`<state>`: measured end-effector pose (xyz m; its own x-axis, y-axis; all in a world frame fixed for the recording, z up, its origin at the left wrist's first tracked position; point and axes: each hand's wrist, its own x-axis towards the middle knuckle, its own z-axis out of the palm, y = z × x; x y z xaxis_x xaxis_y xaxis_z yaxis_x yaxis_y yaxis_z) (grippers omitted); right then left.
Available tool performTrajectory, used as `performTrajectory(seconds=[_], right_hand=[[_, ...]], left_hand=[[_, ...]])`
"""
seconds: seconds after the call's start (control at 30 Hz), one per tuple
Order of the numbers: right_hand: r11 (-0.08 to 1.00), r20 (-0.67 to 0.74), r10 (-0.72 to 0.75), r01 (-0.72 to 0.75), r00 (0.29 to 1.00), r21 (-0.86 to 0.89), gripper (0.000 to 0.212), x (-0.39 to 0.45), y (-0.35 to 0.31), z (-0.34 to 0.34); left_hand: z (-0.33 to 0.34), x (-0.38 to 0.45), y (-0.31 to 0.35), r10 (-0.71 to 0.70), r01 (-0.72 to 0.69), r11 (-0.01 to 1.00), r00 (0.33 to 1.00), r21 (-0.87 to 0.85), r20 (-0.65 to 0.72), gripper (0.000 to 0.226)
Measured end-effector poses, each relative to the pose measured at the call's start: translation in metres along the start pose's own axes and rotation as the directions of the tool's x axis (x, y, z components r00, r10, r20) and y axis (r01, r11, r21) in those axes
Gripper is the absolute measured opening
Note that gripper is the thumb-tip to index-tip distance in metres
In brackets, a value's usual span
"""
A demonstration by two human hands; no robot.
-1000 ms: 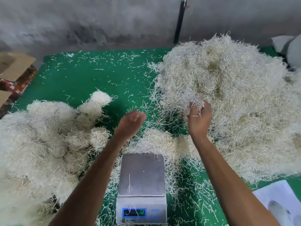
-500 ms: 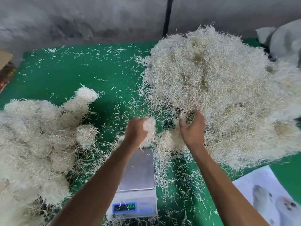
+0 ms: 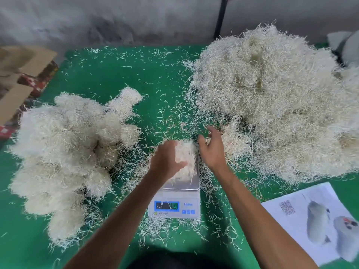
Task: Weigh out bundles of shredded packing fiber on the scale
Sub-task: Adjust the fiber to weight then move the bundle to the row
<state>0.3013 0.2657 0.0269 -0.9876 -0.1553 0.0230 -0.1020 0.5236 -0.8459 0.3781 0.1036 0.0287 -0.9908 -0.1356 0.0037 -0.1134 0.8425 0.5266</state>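
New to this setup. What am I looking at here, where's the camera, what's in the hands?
There is no robot: a person works with bare hands. The single camera sits on the person's head and looks forward and down, so both forearms enter from the bottom. On the green table stands a small scale with a lit display; the digits are too blurred to read. The left hand holds a bundle of fiber over the scale's plate. The right hand is open beside it and holds nothing. A big loose heap of fiber lies at right, a pile of rounded bundles at left, a printed sheet at lower right.
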Motion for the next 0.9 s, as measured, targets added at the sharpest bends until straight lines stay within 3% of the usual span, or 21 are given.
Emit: performTrajectory(seconds=[0.07,0.13,0.3,0.67,0.9], right_hand=[[1.0,0.037,-0.001,0.002,0.999,-0.016,0.055,-0.011,0.004,0.003],[1.0,0.051,0.03,-0.03,0.998,0.0,0.053,-0.019,0.006,0.002],[0.996,0.034,0.077,-0.078,0.996,0.035,0.051,-0.044,0.008,0.007],[0.996,0.035,0.087,-0.087,0.996,-0.003,0.054,-0.07,0.01,0.017],[0.993,0.044,0.113,-0.114,0.993,0.008,0.058,-0.073,0.012,0.015]], left_hand=[[0.005,-0.016,-0.008,0.006,-0.006,0.999,1.0,-0.048,0.015,0.092],[0.0,-0.028,-0.015,-0.01,0.0,0.986,0.998,-0.166,-0.058,0.089],[-0.02,-0.056,-0.031,-0.141,0.077,0.968,0.953,-0.238,-0.269,0.062],[-0.014,-0.097,-0.056,-0.307,0.214,0.883,0.937,-0.418,-0.169,0.027],[-0.009,-0.097,-0.066,-0.394,0.296,0.775,0.917,-0.558,-0.061,0.043]])
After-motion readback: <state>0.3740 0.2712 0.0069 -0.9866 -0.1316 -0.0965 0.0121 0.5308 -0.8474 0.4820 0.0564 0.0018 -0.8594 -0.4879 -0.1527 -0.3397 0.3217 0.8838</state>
